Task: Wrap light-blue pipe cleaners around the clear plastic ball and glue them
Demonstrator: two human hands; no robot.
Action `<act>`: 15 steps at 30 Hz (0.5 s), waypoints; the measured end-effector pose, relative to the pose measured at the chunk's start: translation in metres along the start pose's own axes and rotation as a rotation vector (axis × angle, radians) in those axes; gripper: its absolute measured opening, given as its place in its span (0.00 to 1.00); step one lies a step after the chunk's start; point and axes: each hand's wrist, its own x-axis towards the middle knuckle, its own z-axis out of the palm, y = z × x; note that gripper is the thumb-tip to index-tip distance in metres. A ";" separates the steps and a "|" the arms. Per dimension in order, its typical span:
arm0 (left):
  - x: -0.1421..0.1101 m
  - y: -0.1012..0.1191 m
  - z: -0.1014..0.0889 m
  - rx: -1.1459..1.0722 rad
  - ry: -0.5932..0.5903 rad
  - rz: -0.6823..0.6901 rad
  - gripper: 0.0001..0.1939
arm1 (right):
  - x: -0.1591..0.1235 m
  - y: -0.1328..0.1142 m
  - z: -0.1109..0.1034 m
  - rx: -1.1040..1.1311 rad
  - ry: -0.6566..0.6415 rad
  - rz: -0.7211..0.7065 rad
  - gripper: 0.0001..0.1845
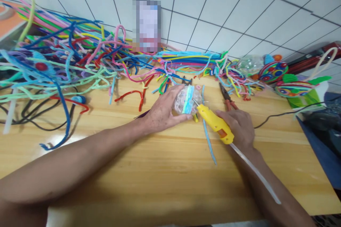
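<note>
My left hand (165, 111) is wrapped around a clear, rounded plastic piece (181, 100) that has light blue and yellow-green pipe cleaner strips (188, 99) across its middle. In my right hand (239, 126) is a yellow hot glue gun (214, 122), its nozzle touching or very close to the right side of the clear piece. A long translucent glue stick (257, 173) sticks out of the gun's back end. Just below the clear piece, a light blue pipe cleaner (209, 143) lies on the table. Pliers with red handles (226, 97) rest beyond my right hand.
Tangled pipe cleaners (87, 56) in many colours pile along the wall and left side. Black cables (34, 113) curl at the left. Finished-looking colourful pieces (274, 71) and a clear plastic ball (250, 64) stand at the back right. A blurred-out upright panel (148, 23) leans against the tiled wall.
</note>
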 end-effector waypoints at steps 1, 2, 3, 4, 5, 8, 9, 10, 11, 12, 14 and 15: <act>0.000 0.000 0.000 0.004 0.002 0.004 0.48 | 0.002 -0.002 -0.002 -0.015 0.005 -0.025 0.30; 0.000 0.000 0.000 0.009 0.005 0.007 0.48 | 0.004 -0.003 -0.003 -0.025 0.009 -0.037 0.31; 0.000 0.000 0.000 0.013 0.006 0.008 0.48 | 0.004 -0.004 -0.004 -0.032 0.005 -0.031 0.32; 0.000 0.000 0.001 0.013 0.005 0.005 0.48 | 0.004 -0.004 -0.005 -0.036 -0.008 -0.014 0.32; 0.000 -0.001 0.001 0.011 0.002 -0.001 0.48 | 0.002 -0.003 -0.005 -0.041 -0.023 0.008 0.31; 0.000 -0.001 0.001 0.000 -0.007 -0.021 0.49 | -0.004 0.000 -0.005 -0.053 -0.062 0.089 0.26; 0.000 0.000 0.001 -0.002 -0.005 -0.024 0.48 | -0.005 0.001 -0.005 -0.050 -0.066 0.106 0.26; 0.000 0.000 0.001 -0.002 -0.001 -0.025 0.48 | -0.007 0.002 -0.005 -0.051 -0.066 0.112 0.26; 0.000 0.000 0.000 -0.001 0.003 -0.023 0.48 | -0.007 0.002 -0.006 -0.060 -0.065 0.111 0.26; 0.000 0.000 0.000 -0.001 0.005 -0.021 0.47 | -0.007 0.002 -0.006 -0.076 -0.066 0.104 0.27; -0.001 0.000 0.000 0.001 0.003 -0.015 0.47 | -0.005 0.001 -0.007 -0.117 -0.062 0.079 0.28; -0.001 0.000 0.000 0.002 0.001 -0.012 0.47 | -0.004 0.000 -0.008 -0.130 -0.055 0.063 0.29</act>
